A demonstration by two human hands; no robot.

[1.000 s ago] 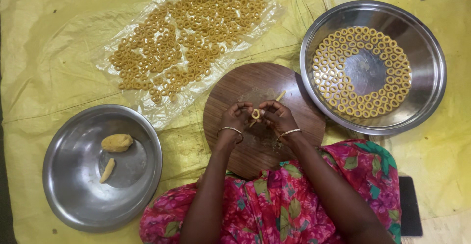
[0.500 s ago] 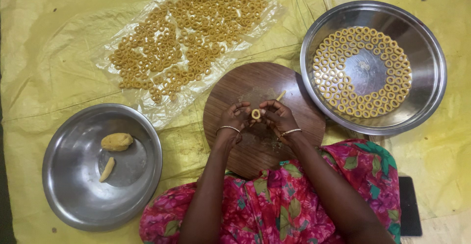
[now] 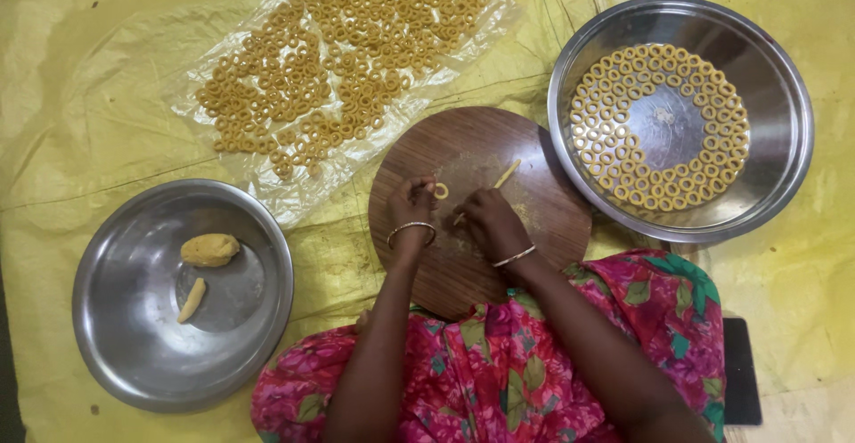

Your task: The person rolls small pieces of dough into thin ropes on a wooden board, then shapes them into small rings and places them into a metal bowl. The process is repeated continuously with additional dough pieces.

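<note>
Floor under yellow sheet [image 3: 80,96]; wooden board [image 3: 534,229]; left hand [image 3: 411,204] pinches dough ring [image 3: 440,191]; right hand [image 3: 488,220] grips dough strip [image 3: 460,219].

A crinkled yellow sheet [image 3: 107,96] covers the floor under even light, a dark strip [image 3: 7,354] edging it.

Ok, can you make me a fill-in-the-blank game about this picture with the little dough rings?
1. The left hand holds a small dough ring over a round ____ board.
2. The pan on the right has rings set out in a ____ shape.
3. The bowl on the left has ____ pieces of dough in it.
4. The loose pile of rings lies on a clear ____ sheet.

Missing words: wooden; circle; two; plastic
</note>
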